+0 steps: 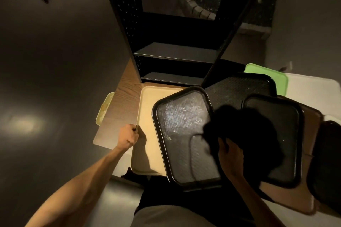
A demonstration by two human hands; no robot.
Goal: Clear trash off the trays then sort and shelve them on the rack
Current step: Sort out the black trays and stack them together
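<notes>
A beige tray (147, 116) lies on the wooden table, and my left hand (128, 136) grips its left rim. A black tray (180, 134) rests tilted on top of it. My right hand (228, 153) is over that black tray's right side, holding a dark cloth (239, 127). A second black tray (280, 138) lies to the right, a third black textured tray (239, 84) behind. The black rack (175, 51) stands at the back with bare shelves.
A green tray (267, 75) and a white tray (313, 90) lie at the back right. A brown tray (310, 134) sits under the right black tray. A pale green tray (104, 110) overhangs the table's left edge. Dark floor lies to the left.
</notes>
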